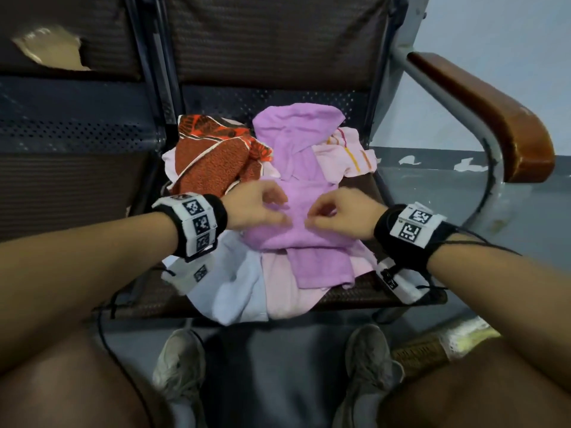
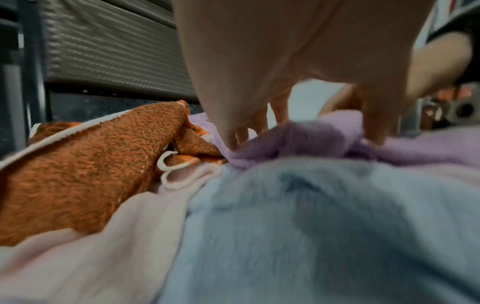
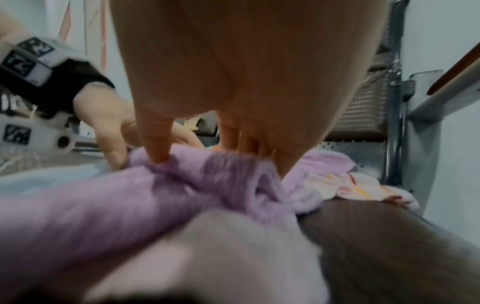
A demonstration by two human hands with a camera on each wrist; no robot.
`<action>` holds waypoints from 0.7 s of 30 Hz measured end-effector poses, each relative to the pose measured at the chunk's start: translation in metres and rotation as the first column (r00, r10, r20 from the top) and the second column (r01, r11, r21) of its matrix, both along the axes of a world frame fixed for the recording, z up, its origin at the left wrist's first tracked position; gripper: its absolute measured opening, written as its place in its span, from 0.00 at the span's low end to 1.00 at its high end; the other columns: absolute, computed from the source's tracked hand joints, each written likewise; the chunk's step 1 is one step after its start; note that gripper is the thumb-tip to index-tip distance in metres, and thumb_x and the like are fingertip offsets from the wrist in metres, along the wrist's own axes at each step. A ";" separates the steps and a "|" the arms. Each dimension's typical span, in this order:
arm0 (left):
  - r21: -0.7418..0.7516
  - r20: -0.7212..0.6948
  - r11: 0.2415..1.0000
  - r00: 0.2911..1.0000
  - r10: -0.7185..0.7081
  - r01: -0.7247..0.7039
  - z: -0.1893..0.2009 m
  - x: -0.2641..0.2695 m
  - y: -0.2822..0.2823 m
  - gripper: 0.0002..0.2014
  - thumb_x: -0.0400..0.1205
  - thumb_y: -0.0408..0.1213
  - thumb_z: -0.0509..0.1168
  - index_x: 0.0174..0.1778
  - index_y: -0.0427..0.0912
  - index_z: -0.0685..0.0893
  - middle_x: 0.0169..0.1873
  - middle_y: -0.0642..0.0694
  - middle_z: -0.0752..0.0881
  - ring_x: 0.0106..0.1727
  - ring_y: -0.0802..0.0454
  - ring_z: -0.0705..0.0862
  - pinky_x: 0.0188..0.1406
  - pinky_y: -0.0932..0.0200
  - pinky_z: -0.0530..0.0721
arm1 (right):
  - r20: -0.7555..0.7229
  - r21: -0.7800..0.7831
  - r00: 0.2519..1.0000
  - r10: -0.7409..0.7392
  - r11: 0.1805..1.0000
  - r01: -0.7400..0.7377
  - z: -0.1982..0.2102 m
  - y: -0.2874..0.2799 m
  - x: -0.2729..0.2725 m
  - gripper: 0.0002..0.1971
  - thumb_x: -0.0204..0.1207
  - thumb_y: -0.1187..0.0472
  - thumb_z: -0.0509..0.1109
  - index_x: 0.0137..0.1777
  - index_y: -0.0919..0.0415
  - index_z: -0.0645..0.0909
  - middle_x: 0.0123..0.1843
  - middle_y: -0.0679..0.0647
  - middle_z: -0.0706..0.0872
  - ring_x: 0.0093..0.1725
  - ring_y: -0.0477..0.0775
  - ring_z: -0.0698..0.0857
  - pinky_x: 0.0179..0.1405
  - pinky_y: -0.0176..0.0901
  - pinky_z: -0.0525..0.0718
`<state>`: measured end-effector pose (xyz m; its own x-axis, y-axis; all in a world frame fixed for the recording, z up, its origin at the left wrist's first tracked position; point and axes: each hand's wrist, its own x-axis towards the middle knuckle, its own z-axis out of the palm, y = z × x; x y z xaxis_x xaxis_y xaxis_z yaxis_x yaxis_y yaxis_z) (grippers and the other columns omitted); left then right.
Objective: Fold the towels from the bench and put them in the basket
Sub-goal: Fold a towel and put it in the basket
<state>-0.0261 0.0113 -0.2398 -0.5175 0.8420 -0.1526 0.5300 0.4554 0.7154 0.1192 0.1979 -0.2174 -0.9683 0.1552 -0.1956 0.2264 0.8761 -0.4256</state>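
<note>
On the surface, both hands pinched the purple towel, seemingly to lift and spread it next.

It looks like a waiting area. A metal bench with linked perforated seats and a wooden armrest stands against a plain painted wall.
</note>
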 end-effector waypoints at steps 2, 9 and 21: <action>-0.188 -0.158 0.968 0.967 -0.199 0.168 -0.008 0.008 -0.013 0.44 0.65 0.56 0.82 0.76 0.46 0.76 0.71 0.51 0.80 0.70 0.51 0.79 0.72 0.61 0.73 | 0.080 0.085 0.993 0.084 0.992 -0.091 -0.008 -0.007 0.011 0.24 0.74 0.42 0.76 0.66 0.53 0.85 0.58 0.49 0.90 0.55 0.53 0.87 0.59 0.46 0.82; -0.103 -0.386 0.992 0.916 -0.106 0.072 -0.005 0.009 -0.016 0.16 0.76 0.39 0.67 0.59 0.40 0.87 0.51 0.35 0.90 0.55 0.35 0.86 0.51 0.55 0.76 | 0.028 0.163 0.998 0.064 0.984 -0.067 -0.015 -0.007 0.019 0.11 0.81 0.60 0.66 0.61 0.61 0.83 0.57 0.62 0.89 0.57 0.66 0.86 0.55 0.45 0.77; 0.012 -0.028 0.949 0.949 0.314 -0.314 -0.004 0.001 -0.011 0.17 0.80 0.46 0.69 0.61 0.42 0.82 0.52 0.42 0.87 0.54 0.42 0.85 0.56 0.54 0.81 | 0.078 -0.354 0.959 -0.272 0.892 0.281 0.003 0.007 0.017 0.12 0.80 0.56 0.72 0.42 0.66 0.84 0.37 0.54 0.82 0.35 0.50 0.80 0.35 0.41 0.78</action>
<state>-0.0252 0.0000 -0.2435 -0.7601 0.6370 -0.1282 0.3815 0.5972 0.7055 0.1365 0.2051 -0.2148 -0.8905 0.3307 -0.3126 0.4522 0.5660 -0.6893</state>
